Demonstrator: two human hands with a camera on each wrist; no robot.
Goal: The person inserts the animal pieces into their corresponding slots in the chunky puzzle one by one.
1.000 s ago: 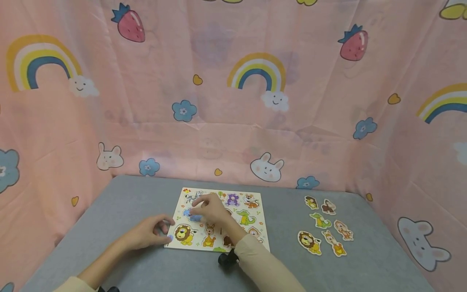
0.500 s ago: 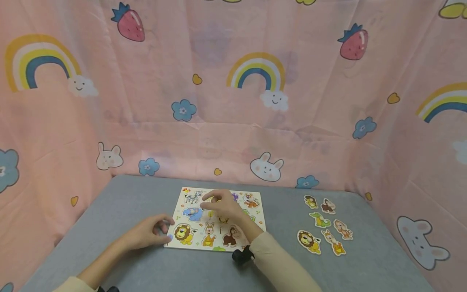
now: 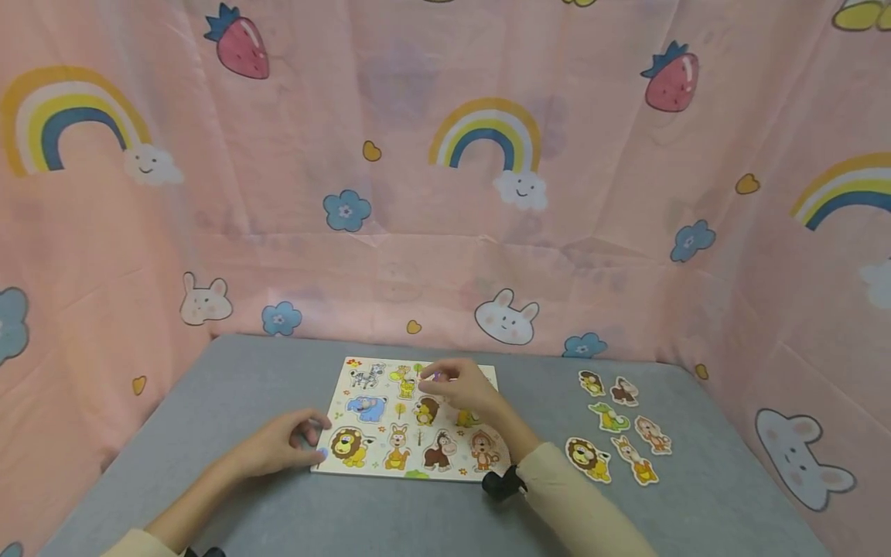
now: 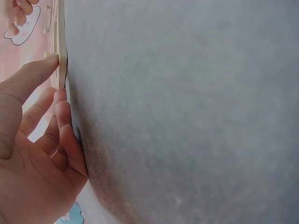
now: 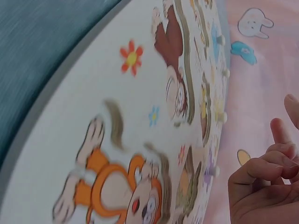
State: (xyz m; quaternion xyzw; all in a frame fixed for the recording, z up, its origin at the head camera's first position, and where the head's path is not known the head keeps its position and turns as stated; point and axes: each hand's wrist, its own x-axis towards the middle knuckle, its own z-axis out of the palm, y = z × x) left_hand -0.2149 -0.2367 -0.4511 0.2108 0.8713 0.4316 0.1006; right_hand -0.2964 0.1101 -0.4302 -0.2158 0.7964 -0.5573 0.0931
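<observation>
A white animal puzzle board (image 3: 372, 470) lies on the table with several knobbed pieces seated in it, such as the blue elephant (image 3: 366, 408). My left hand (image 3: 281, 442) rests its thumb and a fingertip on the board's left edge, near the front corner. Its remaining fingers are loosely bent. Over the upper right part of the board hovers my right hand (image 3: 462, 387), thumb and index finger apart with nothing visible between them. It partly hides a purple animal. In the right wrist view, a white knob (image 5: 214, 171) stands on that purple animal, apart from the hand (image 5: 266, 186).
Several loose pieces lie at the table's right, among them a lion (image 3: 588, 459), a kangaroo (image 3: 635, 460) and a crocodile (image 3: 609, 416). A pink patterned cloth (image 3: 390, 271) hangs behind and at both sides of the grey table (image 3: 278, 371).
My right hand has moved from above the elephant to the right, past the giraffe, uncovering both. The left hand stays at the board's edge. The loose pieces have not moved.
</observation>
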